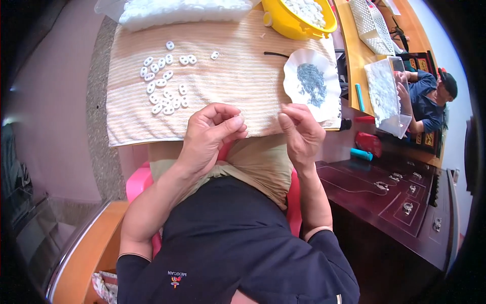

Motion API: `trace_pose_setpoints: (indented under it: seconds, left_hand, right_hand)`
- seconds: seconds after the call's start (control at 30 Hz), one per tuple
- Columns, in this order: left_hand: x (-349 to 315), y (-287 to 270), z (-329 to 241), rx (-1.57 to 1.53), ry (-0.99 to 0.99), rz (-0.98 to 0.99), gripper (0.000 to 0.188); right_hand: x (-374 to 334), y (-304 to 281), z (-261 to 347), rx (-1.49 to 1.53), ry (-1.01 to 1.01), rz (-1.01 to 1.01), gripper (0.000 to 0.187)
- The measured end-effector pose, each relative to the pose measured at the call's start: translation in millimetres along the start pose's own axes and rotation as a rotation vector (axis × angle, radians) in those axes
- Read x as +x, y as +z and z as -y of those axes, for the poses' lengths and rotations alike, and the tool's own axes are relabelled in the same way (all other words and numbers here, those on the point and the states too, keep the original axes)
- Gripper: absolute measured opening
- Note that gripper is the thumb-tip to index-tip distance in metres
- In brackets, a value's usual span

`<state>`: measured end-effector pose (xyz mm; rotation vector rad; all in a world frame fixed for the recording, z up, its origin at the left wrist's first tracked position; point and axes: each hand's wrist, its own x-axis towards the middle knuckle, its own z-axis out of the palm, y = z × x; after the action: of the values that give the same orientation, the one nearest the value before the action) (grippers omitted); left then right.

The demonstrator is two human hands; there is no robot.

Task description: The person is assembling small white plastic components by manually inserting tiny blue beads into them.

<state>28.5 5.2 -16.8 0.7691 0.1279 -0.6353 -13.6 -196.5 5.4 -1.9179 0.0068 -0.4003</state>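
Observation:
My left hand (208, 133) is raised over the near edge of a striped cloth (243, 83), its thumb and fingers pinched together. Whatever sits between those fingertips is too small to make out. Level with it, my right hand (304, 136) also pinches thumb against forefinger, close to a white wavy-rimmed plate (326, 76). Small dark pieces (311, 85) are heaped on that plate. Left of my hands, several white oval pieces with two holes (162, 63) lie loosely grouped. One similar white piece (215, 55) lies apart from them.
At the far edge stand a translucent box of white pieces (182, 12) and a yellow basin (283, 20) with white pieces. A thin black rod (276, 53) lies near the plate. On the right, another person (428, 93) works at a clear box (387, 93). A dark cabinet (374, 177) stands nearby.

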Motion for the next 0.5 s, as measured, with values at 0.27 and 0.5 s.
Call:
trace_pose_setpoints:
  seconds: [0.27,0.5]
  left_hand:
    - [-2,1,-3,-0.048,-0.033,-0.024,0.015]
    - [1,-4,0,-0.072,-0.047,0.032,0.019]
  right_hand:
    - [8,29,-8,0.443,0.289,0.201,0.013]
    - [8,42,-8,0.504,0.323,0.227,0.014]
